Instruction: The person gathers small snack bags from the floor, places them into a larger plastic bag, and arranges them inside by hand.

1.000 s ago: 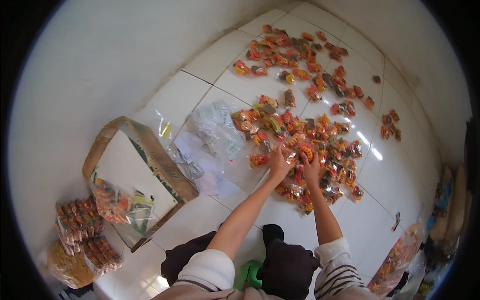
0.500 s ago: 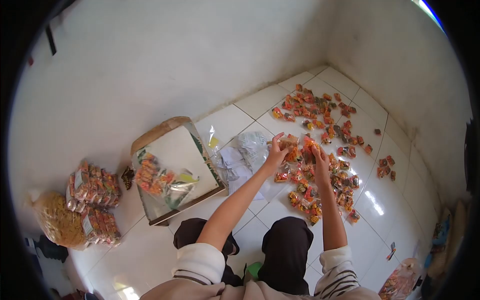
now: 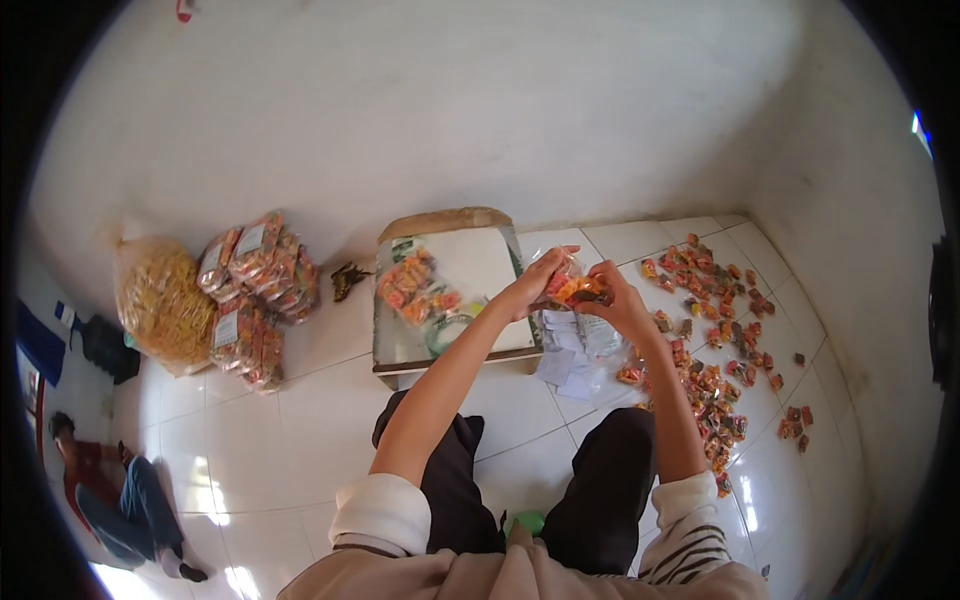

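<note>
Snack packets partly hidden behind fingers

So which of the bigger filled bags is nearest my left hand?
The clear bag of red-orange packets lying on the white-topped stand, left of your left hand. The stacked bags and the yellowish bag are off the stand, farther left.

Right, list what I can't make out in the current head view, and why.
- Number of held packets: partly hidden by the left hand and right hand.
- Print on the white labels of the stacked packs: too small and blurred.
- Green object between the knees: partly covered by clothing.
- Red item: cut off by the top edge.
</note>
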`<state>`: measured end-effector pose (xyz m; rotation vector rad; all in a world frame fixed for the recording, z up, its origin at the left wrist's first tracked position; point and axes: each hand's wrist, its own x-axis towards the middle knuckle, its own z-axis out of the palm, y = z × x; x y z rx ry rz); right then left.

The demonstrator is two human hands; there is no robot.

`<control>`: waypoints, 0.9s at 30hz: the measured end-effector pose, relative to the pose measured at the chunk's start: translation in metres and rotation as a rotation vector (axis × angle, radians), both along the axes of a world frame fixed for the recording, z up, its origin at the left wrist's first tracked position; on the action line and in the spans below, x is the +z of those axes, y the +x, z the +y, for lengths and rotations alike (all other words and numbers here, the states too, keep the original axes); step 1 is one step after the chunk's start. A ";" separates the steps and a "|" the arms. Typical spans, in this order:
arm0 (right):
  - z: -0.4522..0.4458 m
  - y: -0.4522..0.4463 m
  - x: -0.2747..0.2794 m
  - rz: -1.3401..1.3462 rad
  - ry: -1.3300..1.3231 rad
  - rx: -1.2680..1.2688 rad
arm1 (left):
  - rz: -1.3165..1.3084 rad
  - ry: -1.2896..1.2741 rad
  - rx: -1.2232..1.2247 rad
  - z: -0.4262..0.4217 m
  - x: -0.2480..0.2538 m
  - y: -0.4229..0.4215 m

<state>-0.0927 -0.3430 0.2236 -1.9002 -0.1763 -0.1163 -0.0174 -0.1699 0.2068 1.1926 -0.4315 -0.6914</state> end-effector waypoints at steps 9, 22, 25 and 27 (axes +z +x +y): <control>0.047 0.018 0.023 0.016 -0.362 0.335 | 0.004 0.314 -0.419 0.063 -0.013 0.004; 0.086 0.069 -0.025 0.118 -0.055 0.557 | -0.356 0.400 -0.089 0.114 -0.017 0.006; 0.107 0.068 -0.014 0.186 -0.100 0.565 | -0.384 0.436 -0.071 0.132 -0.030 0.012; 0.117 0.066 -0.006 0.238 -0.146 0.574 | -0.478 0.511 -0.047 0.141 -0.035 0.011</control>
